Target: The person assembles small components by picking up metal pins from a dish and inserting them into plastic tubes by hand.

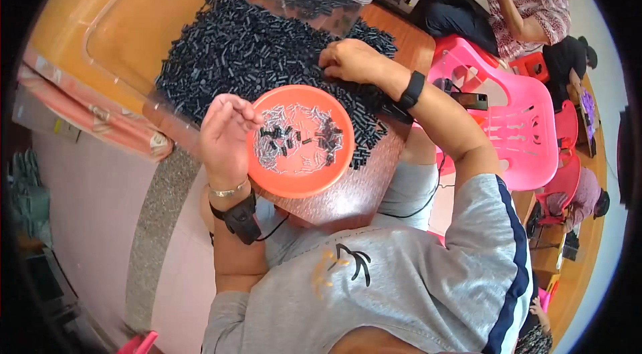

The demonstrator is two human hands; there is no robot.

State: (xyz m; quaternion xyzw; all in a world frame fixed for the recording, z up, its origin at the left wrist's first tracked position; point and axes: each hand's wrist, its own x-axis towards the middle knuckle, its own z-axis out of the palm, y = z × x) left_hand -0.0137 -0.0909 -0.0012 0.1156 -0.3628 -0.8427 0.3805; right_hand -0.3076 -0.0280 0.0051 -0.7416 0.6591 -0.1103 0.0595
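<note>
A heap of small black cylindrical pieces (234, 53) covers much of the table. In front of it stands a round orange basin (301, 183), holding small silvery pins (271, 153) and several black pieces (284, 140). My left hand (226, 128) is beside the basin's left rim, its fingers curled in; whether anything is between them is hidden. Over the right part of the heap, my right hand (354, 61) is bent down with its fingertips together at the black pieces. What those fingertips hold is too small to make out.
A clear plastic bin (348, 19) stands at the back, with more black pieces inside. To the right is a pink plastic chair (528, 113) with a dark device (468, 100) on it. A seated person (528, 13) works farther off, with others along the right side.
</note>
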